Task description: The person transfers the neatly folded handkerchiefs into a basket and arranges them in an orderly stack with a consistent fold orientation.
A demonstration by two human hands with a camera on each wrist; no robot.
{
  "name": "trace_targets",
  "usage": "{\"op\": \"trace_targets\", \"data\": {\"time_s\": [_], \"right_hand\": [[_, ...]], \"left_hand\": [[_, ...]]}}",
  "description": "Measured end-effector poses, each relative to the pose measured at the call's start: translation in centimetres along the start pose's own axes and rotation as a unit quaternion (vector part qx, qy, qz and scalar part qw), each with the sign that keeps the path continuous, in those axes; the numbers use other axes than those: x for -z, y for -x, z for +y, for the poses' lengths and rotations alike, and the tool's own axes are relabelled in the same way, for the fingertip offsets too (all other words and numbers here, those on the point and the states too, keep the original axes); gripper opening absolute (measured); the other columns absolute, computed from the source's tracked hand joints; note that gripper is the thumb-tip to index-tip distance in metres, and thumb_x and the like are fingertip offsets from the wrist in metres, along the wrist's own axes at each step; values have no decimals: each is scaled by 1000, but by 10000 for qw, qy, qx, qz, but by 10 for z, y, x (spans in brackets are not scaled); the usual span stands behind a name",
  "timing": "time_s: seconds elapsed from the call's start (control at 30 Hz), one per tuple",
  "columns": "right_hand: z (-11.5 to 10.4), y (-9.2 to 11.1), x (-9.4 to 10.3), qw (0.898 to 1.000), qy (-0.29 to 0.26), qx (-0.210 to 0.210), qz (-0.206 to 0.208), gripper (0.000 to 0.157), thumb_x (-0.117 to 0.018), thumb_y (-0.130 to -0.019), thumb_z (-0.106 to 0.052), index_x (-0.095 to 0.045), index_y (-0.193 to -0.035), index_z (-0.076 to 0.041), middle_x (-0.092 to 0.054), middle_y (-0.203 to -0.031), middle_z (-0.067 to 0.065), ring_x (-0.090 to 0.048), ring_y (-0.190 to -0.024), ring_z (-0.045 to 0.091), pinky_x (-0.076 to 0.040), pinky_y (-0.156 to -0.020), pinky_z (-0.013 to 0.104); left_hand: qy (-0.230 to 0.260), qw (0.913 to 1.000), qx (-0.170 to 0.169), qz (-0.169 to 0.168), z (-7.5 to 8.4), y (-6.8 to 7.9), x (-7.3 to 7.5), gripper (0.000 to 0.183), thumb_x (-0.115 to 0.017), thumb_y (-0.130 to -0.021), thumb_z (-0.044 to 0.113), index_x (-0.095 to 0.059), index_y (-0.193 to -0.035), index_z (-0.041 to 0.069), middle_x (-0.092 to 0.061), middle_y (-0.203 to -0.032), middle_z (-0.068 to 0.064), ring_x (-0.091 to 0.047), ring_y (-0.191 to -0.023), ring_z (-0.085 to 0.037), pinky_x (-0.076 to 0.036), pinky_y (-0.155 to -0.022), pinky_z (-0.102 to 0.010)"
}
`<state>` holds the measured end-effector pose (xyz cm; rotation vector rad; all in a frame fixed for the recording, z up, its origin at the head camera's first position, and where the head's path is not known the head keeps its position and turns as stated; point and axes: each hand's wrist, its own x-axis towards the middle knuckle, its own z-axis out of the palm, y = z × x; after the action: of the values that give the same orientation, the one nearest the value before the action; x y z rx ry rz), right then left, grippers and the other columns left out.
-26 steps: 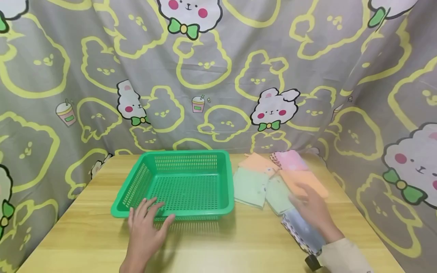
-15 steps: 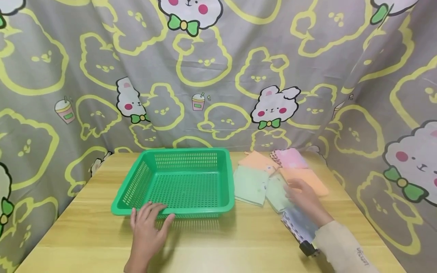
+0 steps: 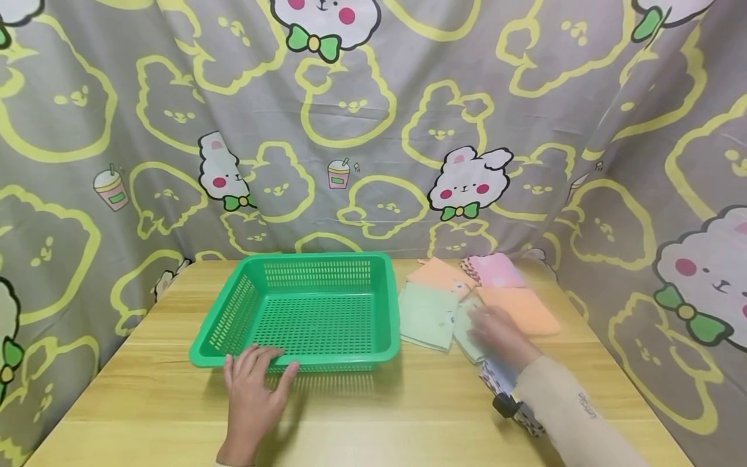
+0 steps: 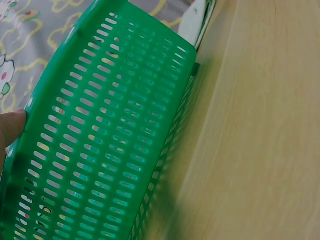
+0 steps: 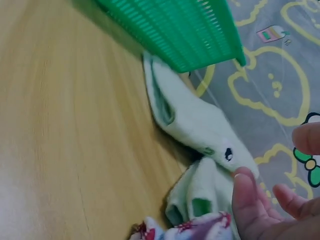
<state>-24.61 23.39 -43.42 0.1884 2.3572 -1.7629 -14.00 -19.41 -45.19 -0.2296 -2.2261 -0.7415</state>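
Note:
My left hand (image 3: pixel 255 395) rests at the front rim of a green perforated plastic basket (image 3: pixel 327 360), fingers reaching over the rim and thumb spread apart. In the left wrist view the thumb tip touches the rim of the basket (image 4: pixel 100 135). My right hand (image 3: pixel 502 334), blurred, is over a small folded light green towel (image 3: pixel 467 334). Its fingers (image 5: pixel 245 197) are apart with nothing between them in the right wrist view. A larger light green folded towel (image 3: pixel 428 318) with a small face lies beside it. Partly under my right forearm is a blue towel (image 3: pixel 496 376) with a patterned edge.
Behind the green towels lie two orange folded towels, one at the left (image 3: pixel 438 275) and one at the right (image 3: pixel 522 311), and a pink towel (image 3: pixel 498 269). Everything is on a wooden table (image 3: pixel 362 428). A printed curtain (image 3: pixel 379 149) encloses the back and sides.
My right hand has moved left, from beside the right orange towel to over the small green towel. My left hand has settled slightly lower at the basket's rim.

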Motion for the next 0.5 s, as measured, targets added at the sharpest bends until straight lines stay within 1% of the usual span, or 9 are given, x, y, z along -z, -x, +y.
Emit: {"op": "trace_targets", "data": {"time_s": [0.07,0.13,0.17,0.23,0.33,0.43,0.5], "right_hand": [[-1,-5,-2,9999,-125,-41,-52,27,-51,-99,-30,-53,-93,-3,-51,-74,3,-49,-64,15,-46,-62,28],[-2,-8,-4,9994,-289,-138,-122,29,-50,-100,-29,-47,-77,-11,-45,-63,-1,-42,-55,13,-41,-55,26],[-2,-9,-5,9991,-359,-159,-146,32,-49,-100,-29,-44,-72,-14,-44,-60,-2,-40,-53,12,-39,-53,25],[-2,-11,-7,9980,-516,-255,-247,36,-49,-100,-29,-42,-67,-16,-42,-56,-3,-38,-50,12,-37,-51,24],[-2,-13,-11,9962,-691,-401,-348,35,-50,-99,-29,-44,-69,-14,-42,-57,-3,-39,-50,12,-38,-52,25],[-1,-16,-14,9959,-716,-449,-321,27,-52,-99,-26,-54,-80,-8,-44,-59,-3,-41,-51,11,-40,-52,25],[-2,-19,-14,9956,-692,-432,-455,24,-50,-99,-23,-58,-87,-4,-48,-60,-1,-44,-51,10,-42,-51,24]], "left_hand": [[1,10000,17,6,-1,0,-1,34,-73,-82,33,-67,-98,3,-66,-103,-18,-47,-115,-46,-10,-103,-70],[7,10000,23,11,-2,0,-2,34,-73,-82,33,-67,-98,3,-65,-103,-18,-47,-115,-46,-9,-104,-70],[13,10000,28,15,-2,0,-2,33,-73,-82,32,-67,-98,3,-65,-103,-18,-47,-115,-46,-9,-104,-69],[18,10000,22,30,-2,0,-2,34,-73,-82,32,-67,-97,3,-66,-103,-18,-47,-115,-45,-9,-104,-69],[56,10000,14,51,-3,1,-3,34,-73,-81,31,-67,-97,2,-66,-103,-19,-47,-114,-45,-9,-104,-69],[65,10000,-8,63,-3,0,-3,34,-73,-80,31,-67,-97,2,-65,-103,-18,-47,-114,-45,-9,-103,-69],[67,10000,-21,58,-3,0,-3,34,-73,-80,31,-67,-98,2,-65,-103,-18,-47,-113,-45,-10,-103,-69]]}}
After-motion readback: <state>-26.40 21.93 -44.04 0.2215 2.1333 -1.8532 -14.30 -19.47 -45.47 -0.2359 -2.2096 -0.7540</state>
